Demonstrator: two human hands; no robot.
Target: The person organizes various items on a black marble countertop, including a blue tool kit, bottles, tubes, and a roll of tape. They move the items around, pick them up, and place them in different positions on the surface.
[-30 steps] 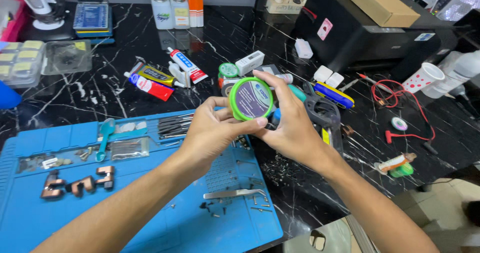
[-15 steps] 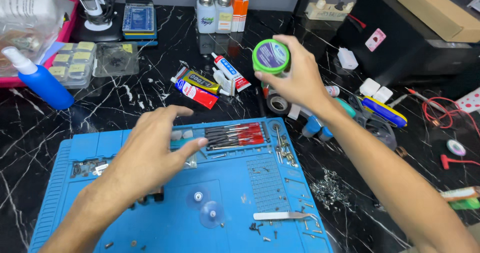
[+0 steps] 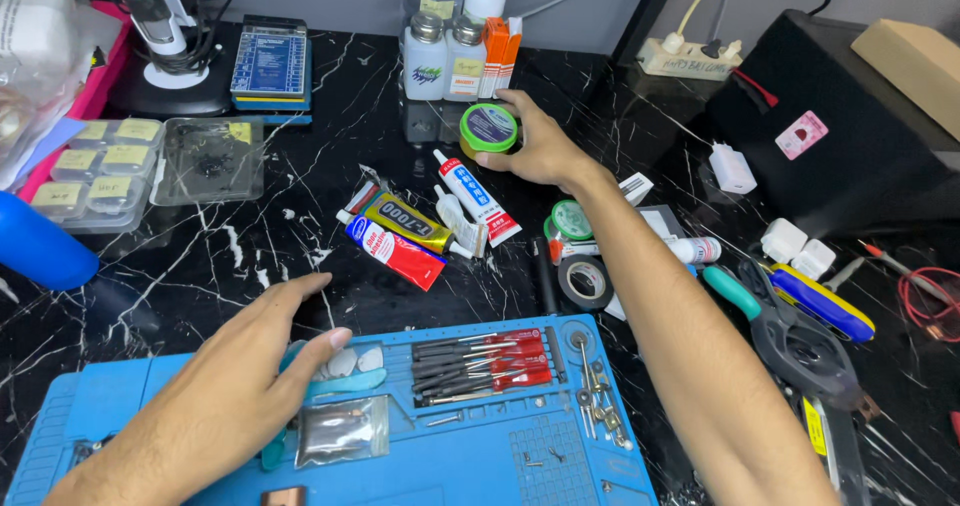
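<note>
Head view, right hand fingers clamped on green tin beside bottles, left hand fingers apart over blue mat

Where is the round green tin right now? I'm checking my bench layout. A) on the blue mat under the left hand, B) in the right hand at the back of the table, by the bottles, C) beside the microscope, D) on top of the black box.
B: the right hand holds the green tin just in front of the bottles, while the left hand rests on the blue mat.
</note>
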